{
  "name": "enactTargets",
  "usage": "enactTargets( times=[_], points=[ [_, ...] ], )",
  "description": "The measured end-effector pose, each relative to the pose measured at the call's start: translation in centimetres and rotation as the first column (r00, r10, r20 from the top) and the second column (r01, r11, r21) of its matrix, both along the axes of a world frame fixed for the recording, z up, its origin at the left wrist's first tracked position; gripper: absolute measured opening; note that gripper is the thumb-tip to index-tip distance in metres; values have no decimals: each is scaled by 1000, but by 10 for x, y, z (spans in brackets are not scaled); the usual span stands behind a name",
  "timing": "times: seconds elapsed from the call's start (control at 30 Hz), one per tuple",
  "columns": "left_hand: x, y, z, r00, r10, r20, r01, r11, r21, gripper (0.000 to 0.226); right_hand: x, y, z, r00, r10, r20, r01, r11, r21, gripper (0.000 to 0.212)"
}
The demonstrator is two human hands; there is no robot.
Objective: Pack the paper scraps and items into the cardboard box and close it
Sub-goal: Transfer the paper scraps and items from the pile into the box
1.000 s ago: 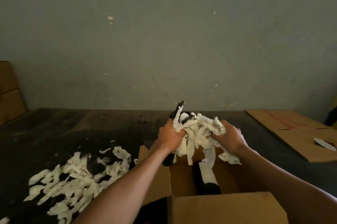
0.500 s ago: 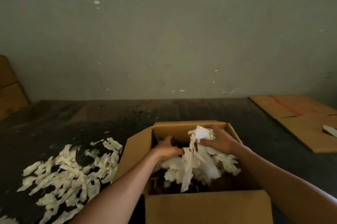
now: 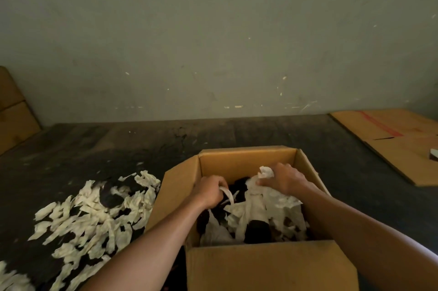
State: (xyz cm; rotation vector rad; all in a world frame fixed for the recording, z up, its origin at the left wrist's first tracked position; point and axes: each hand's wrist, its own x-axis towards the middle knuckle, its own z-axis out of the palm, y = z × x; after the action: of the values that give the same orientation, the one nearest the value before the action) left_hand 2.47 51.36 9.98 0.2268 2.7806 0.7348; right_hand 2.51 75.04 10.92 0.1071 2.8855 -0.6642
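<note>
An open brown cardboard box (image 3: 246,160) stands on the dark floor in front of me, its flaps spread outward. Inside lie white paper scraps (image 3: 272,205) over dark items (image 3: 257,231) that I cannot make out clearly. Both my hands are down inside the box. My left hand (image 3: 209,190) is closed around a white paper strip near the left wall. My right hand (image 3: 285,179) grips a crumpled wad of paper scraps near the far right corner. A loose pile of paper scraps (image 3: 94,217) covers the floor left of the box.
Flattened cardboard (image 3: 398,143) lies on the floor at the right, with a small white object (image 3: 434,155) on it at the frame edge. More cardboard (image 3: 14,110) leans against the grey wall at far left. The box's near flap (image 3: 267,267) juts toward me.
Both hands carried the bundle of paper scraps from above the box down into it. They now sit lower and further apart, spreading the paper inside.
</note>
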Motion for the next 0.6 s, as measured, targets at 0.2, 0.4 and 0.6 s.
enactTargets(
  times=[0.2,0.4,0.6],
  points=[
    [1,9,-8,971,-94,220,132,978,-164,52,11,-11,2,911,163,378,-171,985,-11,76],
    [4,16,-29,915,-157,373,270,923,-273,94,16,-27,-43,835,322,446,-438,879,186,55],
    [1,13,-29,940,-121,320,220,930,-296,78,21,-37,-32,772,374,515,-509,848,148,58]
  ],
)
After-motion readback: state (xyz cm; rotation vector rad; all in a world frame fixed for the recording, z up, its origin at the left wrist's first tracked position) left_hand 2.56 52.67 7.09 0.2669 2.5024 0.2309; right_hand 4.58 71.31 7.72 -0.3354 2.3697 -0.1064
